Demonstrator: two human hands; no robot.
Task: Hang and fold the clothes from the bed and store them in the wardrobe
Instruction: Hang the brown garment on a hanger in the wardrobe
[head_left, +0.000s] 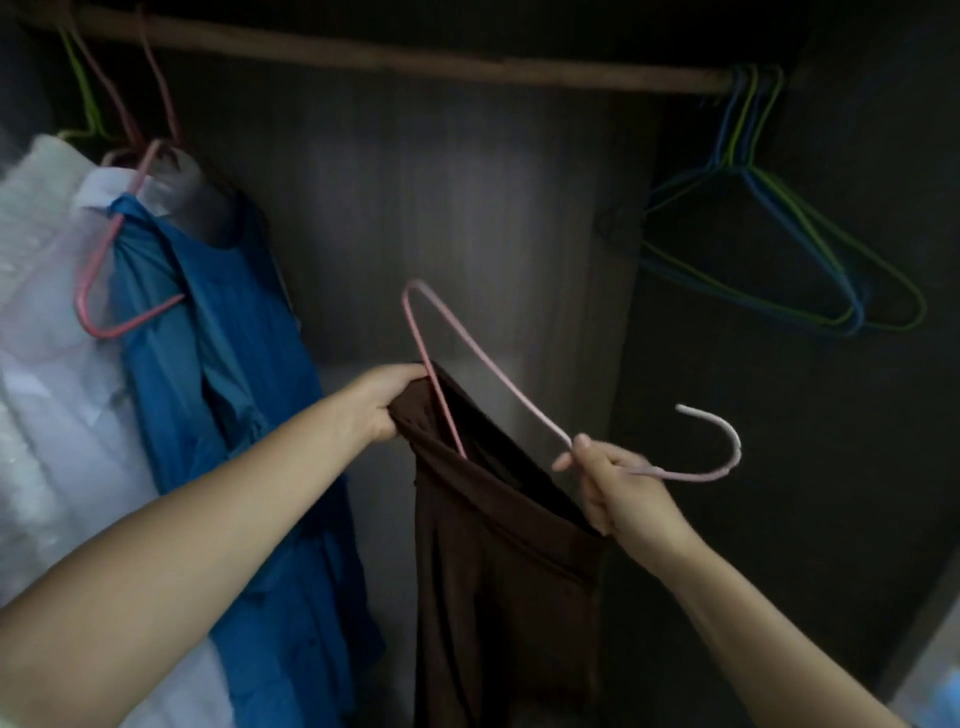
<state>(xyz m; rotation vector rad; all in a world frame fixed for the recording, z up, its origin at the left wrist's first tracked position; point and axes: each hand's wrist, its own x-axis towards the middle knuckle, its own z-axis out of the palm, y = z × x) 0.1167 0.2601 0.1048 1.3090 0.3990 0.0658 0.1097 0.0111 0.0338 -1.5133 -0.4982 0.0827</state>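
A brown garment (498, 561) hangs in front of me inside the dark wardrobe. My left hand (387, 402) grips its top left edge. A pink wire hanger (488, 358) lies tilted, one arm poking down into the garment's opening and its hook pointing right. My right hand (615, 493) grips the hanger at the neck, just below the hook, and also holds the garment's right edge. The wooden rail (415, 60) runs across the top.
On the left of the rail hang a blue garment (223, 364) and white clothes (47, 312) on pink and green hangers. Several bare blue and green hangers (779, 249) hang at the rail's right end. The wardrobe's back panel (441, 218) is behind.
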